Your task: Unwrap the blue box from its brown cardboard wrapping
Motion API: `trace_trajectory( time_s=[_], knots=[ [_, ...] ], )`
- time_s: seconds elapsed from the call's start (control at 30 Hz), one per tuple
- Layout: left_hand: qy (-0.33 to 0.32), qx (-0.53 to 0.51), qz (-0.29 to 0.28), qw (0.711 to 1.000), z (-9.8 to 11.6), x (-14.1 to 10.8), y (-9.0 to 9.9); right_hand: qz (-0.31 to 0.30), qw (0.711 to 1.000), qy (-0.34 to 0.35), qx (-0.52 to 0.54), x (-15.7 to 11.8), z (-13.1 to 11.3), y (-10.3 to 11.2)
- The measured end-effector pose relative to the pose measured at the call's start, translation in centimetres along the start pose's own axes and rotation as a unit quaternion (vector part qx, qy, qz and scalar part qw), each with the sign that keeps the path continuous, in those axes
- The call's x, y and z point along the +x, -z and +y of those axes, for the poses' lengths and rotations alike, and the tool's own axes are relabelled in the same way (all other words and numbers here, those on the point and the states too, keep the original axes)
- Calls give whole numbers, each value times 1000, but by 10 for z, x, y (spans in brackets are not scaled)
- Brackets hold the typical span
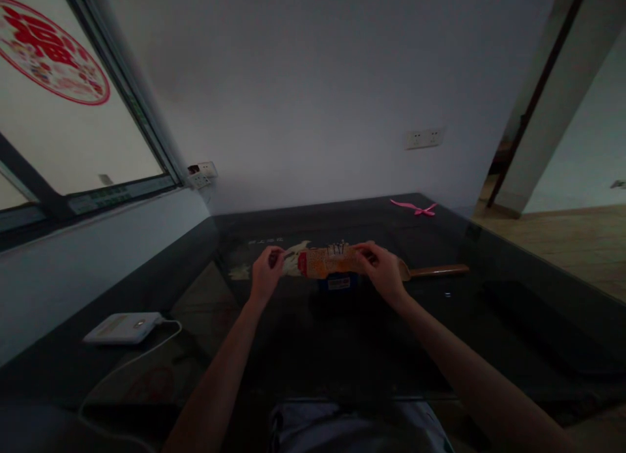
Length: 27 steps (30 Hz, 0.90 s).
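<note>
A long printed strip, pale at the left with a red band and orange-tan print to the right, stretches between my two hands just above the dark table. My left hand pinches its left end between thumb and fingers. At the other end, my right hand is closed on the strip in a similar pinch. A small blue box shows partly below the strip. Beyond my right hand a brown wooden handle points right; its tan rounded end is partly hidden behind the hand.
On the glossy dark table lie a white power bank with a white cable at the left, a pink ribbon at the far right and a flat black object at the right. A wall with sockets stands behind.
</note>
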<state>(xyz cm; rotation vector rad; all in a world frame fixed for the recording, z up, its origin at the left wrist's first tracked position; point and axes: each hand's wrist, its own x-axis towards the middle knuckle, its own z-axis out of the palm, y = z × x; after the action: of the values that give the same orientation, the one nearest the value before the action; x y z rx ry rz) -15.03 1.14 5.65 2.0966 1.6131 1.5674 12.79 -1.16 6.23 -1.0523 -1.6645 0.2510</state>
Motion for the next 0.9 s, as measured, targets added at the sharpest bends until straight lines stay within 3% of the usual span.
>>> trace_trajectory(
  time_s=[0.07, 0.13, 0.23, 0.33, 0.53, 0.9],
  knots=[
    [-15, -30, -11, 999, 20, 8, -8, -22, 999, -41, -6, 13, 11, -1],
    [-36, -35, -76, 996, 36, 16, -23, -76, 994, -52, -51, 27, 20, -6],
    [-31, -38, -177, 983, 51, 26, -49, -149, 980, -23, -128, 43, 27, -16],
    [-17, -33, -235, 971, 57, 32, -69, -169, 974, -4, -149, 52, 27, -27],
    [-52, 36, -214, 975, 53, 31, -79, -149, 974, 3, -170, 49, 25, -41],
    [-80, 91, -190, 974, 46, 30, -83, -99, 985, -2, -143, 42, 31, -44]
  ],
)
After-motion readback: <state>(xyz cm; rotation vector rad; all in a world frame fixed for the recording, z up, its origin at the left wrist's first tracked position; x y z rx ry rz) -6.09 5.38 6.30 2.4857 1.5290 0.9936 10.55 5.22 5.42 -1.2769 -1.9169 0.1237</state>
